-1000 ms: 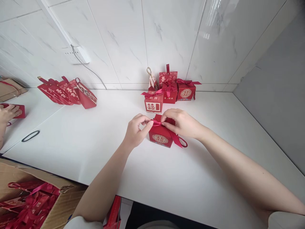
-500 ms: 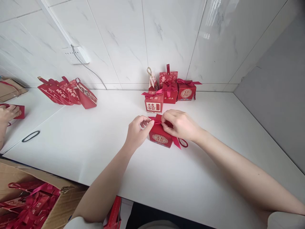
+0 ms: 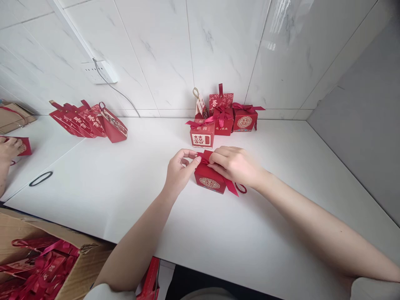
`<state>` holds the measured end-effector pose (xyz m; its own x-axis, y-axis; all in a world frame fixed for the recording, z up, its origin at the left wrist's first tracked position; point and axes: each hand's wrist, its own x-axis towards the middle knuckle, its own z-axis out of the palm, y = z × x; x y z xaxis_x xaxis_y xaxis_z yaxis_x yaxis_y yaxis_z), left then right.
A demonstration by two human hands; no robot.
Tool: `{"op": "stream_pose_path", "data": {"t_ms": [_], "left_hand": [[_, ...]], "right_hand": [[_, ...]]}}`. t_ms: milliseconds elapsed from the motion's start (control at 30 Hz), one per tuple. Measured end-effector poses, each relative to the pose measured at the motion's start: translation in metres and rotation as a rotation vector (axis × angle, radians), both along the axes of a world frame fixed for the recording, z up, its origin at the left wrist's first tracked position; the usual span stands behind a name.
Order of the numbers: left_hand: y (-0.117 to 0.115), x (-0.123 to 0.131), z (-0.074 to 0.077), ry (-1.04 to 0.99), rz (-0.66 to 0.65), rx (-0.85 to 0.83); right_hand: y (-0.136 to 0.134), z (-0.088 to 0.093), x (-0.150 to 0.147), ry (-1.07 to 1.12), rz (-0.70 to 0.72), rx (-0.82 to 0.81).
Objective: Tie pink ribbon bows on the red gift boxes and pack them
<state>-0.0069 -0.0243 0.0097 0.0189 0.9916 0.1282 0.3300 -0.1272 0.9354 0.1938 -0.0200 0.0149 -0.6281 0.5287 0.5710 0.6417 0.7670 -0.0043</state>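
Observation:
A red gift box (image 3: 208,181) with a round gold emblem stands on the white tabletop (image 3: 131,200). Red ribbon (image 3: 231,187) runs over its top, one tail hanging down the right side beside a twisted red cord loop (image 3: 241,188). At the box's upper left edge, my left hand (image 3: 182,168) pinches a ribbon end between thumb and forefinger. My right hand (image 3: 235,164) lies over the top right, its fingers closed on the ribbon at the middle. The fingertips of the right hand partly hide the knot area.
Several red boxes with bows (image 3: 202,134) stand behind, against the tiled wall. Red pouches (image 3: 86,121) lean at the left. A black ring (image 3: 41,178) lies on the table. Another person's hand (image 3: 11,148) holds a red box at far left. A cardboard carton (image 3: 90,258) holds red boxes below.
My right hand has moved slightly left and in over the top of the box, its fingers now closer to the ribbon's middle. My left hand stays at the left edge.

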Motion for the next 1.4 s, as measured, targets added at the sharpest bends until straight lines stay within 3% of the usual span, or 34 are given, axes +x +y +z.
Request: {"op": "stream_pose_path", "data": {"t_ms": [100, 200, 500, 600, 667, 800, 1000, 1100, 1200, 1300, 1400], "left_hand": [[0.001, -0.002, 0.0, 0.131, 0.028, -0.022], [-0.001, -0.003, 0.002, 0.078, -0.005, -0.015], [-0.006, 0.001, 0.006, -0.074, -0.112, 0.03], [-0.007, 0.003, 0.006, -0.062, -0.112, 0.044], [-0.007, 0.004, 0.005, -0.016, -0.053, 0.041], [-0.007, 0.004, 0.006, 0.1, 0.027, -0.012], [-0.009, -0.004, 0.008, 0.219, -0.034, 0.003], [-0.011, -0.015, 0.01, 0.291, -0.239, -0.105], [-0.009, -0.023, 0.013, 0.244, -0.35, -0.243], [-0.004, -0.023, 0.013, 0.243, -0.239, -0.236], [-0.001, -0.022, 0.009, 0.338, -0.171, -0.208]], "right_hand": [[-0.001, 0.001, -0.001, -0.024, -0.013, 0.019], [-0.004, 0.008, 0.002, 0.015, 0.026, -0.093], [-0.008, 0.032, 0.022, 0.409, 0.183, -0.922], [-0.008, 0.034, 0.022, 0.436, 0.212, -1.097], [-0.008, 0.034, 0.021, 0.426, 0.155, -1.069], [-0.005, 0.032, 0.018, 0.361, 0.032, -0.858], [0.003, 0.024, 0.019, 0.258, -0.186, -0.779], [0.005, 0.021, 0.021, 0.24, -0.24, -0.825], [0.004, 0.022, 0.022, 0.231, -0.214, -0.889], [-0.001, 0.028, 0.024, 0.189, -0.126, -0.969], [-0.009, 0.037, 0.025, 0.16, -0.079, -0.882]]}}
